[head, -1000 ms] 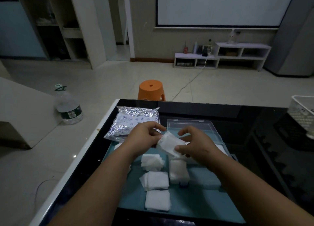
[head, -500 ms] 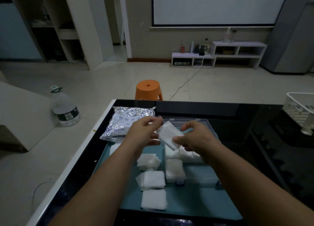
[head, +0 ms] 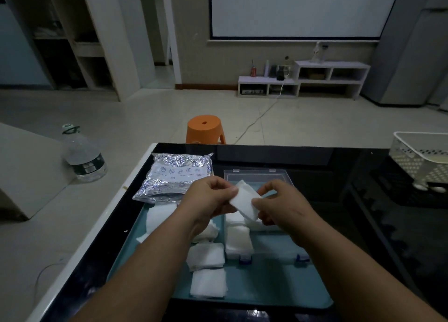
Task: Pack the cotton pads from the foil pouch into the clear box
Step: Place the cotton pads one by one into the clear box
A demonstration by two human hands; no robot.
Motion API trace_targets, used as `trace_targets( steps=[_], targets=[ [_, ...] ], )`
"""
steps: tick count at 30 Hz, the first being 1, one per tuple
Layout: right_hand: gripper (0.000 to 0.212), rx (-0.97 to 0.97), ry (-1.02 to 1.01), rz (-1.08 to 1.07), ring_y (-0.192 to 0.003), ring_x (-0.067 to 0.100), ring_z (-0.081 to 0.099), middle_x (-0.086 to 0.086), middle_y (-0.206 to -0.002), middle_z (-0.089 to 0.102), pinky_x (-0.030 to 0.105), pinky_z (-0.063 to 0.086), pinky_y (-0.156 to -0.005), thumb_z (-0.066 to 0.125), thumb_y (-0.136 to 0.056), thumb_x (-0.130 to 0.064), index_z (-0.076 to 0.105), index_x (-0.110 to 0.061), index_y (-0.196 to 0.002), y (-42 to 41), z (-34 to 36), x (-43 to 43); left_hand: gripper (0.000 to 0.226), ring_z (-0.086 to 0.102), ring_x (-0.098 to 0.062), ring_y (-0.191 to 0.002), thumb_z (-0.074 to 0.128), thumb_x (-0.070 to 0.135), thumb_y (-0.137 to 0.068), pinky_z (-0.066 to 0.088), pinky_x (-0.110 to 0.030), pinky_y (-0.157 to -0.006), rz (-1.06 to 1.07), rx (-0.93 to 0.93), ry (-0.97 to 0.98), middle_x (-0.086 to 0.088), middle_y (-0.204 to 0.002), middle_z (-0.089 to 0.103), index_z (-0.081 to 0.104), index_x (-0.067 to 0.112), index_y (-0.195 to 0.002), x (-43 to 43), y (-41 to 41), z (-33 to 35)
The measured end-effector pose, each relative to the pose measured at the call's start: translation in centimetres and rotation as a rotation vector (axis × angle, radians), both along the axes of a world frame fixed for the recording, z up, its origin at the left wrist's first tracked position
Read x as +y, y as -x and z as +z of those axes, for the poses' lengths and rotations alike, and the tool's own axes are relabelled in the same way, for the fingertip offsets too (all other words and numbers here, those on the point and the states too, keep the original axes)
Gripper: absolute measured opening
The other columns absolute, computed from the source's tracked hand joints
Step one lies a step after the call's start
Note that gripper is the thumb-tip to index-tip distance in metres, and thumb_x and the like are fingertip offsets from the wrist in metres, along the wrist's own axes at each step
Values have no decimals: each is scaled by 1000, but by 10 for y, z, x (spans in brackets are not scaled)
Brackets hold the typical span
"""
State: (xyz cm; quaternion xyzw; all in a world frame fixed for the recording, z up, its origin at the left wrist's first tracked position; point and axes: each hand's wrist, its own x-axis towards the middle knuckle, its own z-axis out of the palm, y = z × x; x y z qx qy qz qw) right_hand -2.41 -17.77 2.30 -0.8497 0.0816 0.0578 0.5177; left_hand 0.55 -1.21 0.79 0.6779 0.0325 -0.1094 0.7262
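Thumb and fingers of the left hand (head: 208,198) and right hand (head: 281,205) pinch opposite edges of one cotton pad (head: 244,201), held tilted above the far part of the clear box (head: 274,245). Compared with one second back, the grip is unchanged and the pad is not released. Judgement: placing still pending. Several loose pads (head: 208,285) wait left of the box; the foil pouch (head: 174,176) lies far left.

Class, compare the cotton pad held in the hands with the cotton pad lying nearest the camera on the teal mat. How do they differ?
1. The held pad is pinched between the left hand and right hand, raised in the air; the nearest pad lies untouched on the teal mat.
2. The held pad is tilted; the nearest pad lies flat.
3. The held pad looks oblong; the nearest pad looks square.
Both are white.
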Motion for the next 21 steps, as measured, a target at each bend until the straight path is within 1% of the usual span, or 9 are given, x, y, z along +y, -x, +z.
trace_targets(
  steps=[4,7,10,12,13,15,17,19,21],
  targets=[
    [12,-81,23,-5,-70,14,66,2,-88,62,24,56,-58,64,-90,-17,53,-24,-91,-7,8,1,5,67,-24,-68,67,7,-87,59,-35,-67,-12,-12,32,-16,-85,66,62,6,-87,1,-1,4],
    [10,-95,-39,-16,-73,15,66,4,-93,63,22,55,-54,63,-90,-17,56,-20,-96,-9,14,4,16,68,-29,-75,67,-4,-83,60,-33,-68,-5,-45,37,-23,-92,64,60,4,-94,3,1,9],
    [17,-35,-168,-14,-78,21,68,10,-95,64,26,57,-59,65,-87,-9,54,-18,-98,-7,18,8,20,67,-26,-74,64,-6,-84,56,-25,-58,46,-84,55,-22,-99,64,59,7,-99,3,2,12],
    [26,19,-303,-24,-81,26,68,15,-96,64,32,60,-66,65,-85,-4,52,-17,-103,-5,18,11,21,65,-25,-77,62,3,-88,52,-24,-54,82,-86,139,-20,-105,66,58,10,-108,2,2,12],
    [29,45,-385,-32,-81,27,68,18,-97,64,32,60,-67,66,-85,-2,51,-16,-105,-5,18,12,24,64,-26,-81,62,14,-89,52,-27,-56,83,-73,217,-20,-107,65,58,10,-113,-1,1,10],
    [31,94,-535,-38,-77,26,66,22,-100,63,30,58,-64,65,-86,-1,48,-14,-108,-3,20,14,47,62,-30,-95,61,39,-83,54,-38,-75,60,-14,316,-20,-114,65,58,10,-119,-6,1,4],
    [31,124,-618,-26,-72,24,64,22,-99,61,29,56,-62,63,-87,2,45,-11,-108,-2,22,17,63,63,-30,-103,63,49,-73,48,-44,-92,38,45,385,-17,-116,67,58,8,-122,-12,5,2],
    [32,139,-678,-9,-67,22,61,21,-97,60,30,55,-62,61,-88,6,43,-9,-109,2,23,19,69,65,-28,-99,68,43,-72,53,-38,-85,10,79,474,-19,-116,66,56,1,-125,-15,6,1],
    [32,147,-672,31,-68,21,62,22,-101,62,32,55,-65,61,-87,6,44,-7,-111,4,22,19,53,67,-26,-91,63,26,-80,57,-31,-73,-8,88,527,-22,-114,67,56,-5,-122,-16,5,1]
  ],
)
